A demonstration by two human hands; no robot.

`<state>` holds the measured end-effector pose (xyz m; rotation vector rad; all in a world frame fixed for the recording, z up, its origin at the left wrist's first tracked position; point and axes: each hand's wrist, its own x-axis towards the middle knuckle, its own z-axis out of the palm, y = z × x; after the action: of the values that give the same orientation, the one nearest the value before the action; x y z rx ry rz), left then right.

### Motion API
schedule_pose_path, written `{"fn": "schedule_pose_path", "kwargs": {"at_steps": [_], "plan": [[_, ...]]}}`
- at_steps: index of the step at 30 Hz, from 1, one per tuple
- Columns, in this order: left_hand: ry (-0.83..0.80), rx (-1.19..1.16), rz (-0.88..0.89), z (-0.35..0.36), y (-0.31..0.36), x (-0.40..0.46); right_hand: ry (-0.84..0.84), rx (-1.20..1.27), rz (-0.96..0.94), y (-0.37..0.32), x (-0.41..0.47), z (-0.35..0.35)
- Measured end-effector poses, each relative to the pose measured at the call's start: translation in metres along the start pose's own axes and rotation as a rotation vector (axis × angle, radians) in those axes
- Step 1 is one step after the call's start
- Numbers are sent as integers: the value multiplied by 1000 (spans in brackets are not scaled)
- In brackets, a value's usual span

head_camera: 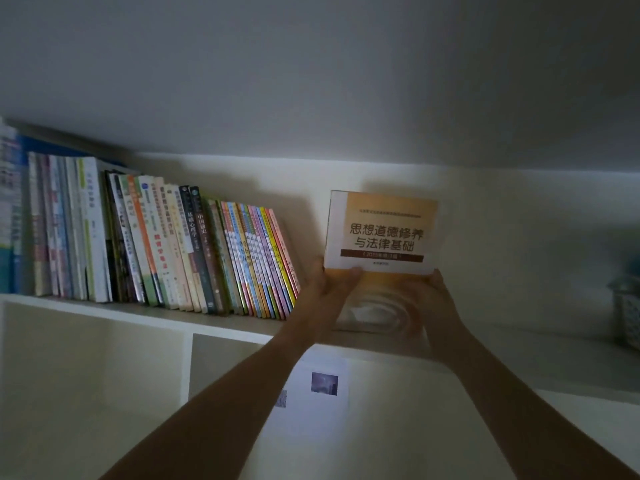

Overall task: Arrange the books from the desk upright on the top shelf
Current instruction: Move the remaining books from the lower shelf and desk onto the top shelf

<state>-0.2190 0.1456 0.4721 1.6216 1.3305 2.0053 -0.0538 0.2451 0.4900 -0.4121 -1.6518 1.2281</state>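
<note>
An orange and white book (381, 233) with dark Chinese lettering is held up above the white top shelf (207, 323), its front cover facing me. My left hand (329, 282) grips its lower left corner, thumb on the cover. Its lower right corner sits in my right hand (433, 289). A row of upright books (156, 244) fills the shelf's left part; the thin colourful ones at its right end lean left. The held book is to the right of that row, apart from it.
A pale lattice basket (627, 306) stands on the shelf at the far right. Below the shelf are white compartments split by a divider (187, 365), and a paper sheet with small pictures (318, 393) hangs on the wall. The ceiling is close above.
</note>
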Motion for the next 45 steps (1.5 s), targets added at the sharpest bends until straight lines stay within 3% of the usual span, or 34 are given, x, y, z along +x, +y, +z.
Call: {"fn": "schedule_pose_path", "kwargs": {"at_steps": [7, 11, 17, 23, 26, 29, 35, 40, 45], "plan": [[2, 57, -39, -9, -23, 16, 49, -23, 125, 21, 16, 3], [23, 114, -34, -10, -22, 12, 94, 23, 75, 21, 12, 5], [95, 74, 108, -17, 10, -28, 137, 21, 16, 2, -17, 24], [180, 100, 194, -105, 65, -78, 18, 67, -76, -25, -42, 120], [339, 259, 256, -162, 93, -98, -129, 74, -124, -44, -42, 188], [536, 472, 296, -214, 110, -121, -222, -187, -345, -59, -37, 250], [820, 840, 290, -299, 119, -151, -23, -621, -626, -58, -20, 336], [891, 940, 189, -339, 114, -155, 138, -973, -788, -63, -12, 382], [862, 910, 160, -355, 112, -163, 247, -1079, -821, -68, 11, 401]]}}
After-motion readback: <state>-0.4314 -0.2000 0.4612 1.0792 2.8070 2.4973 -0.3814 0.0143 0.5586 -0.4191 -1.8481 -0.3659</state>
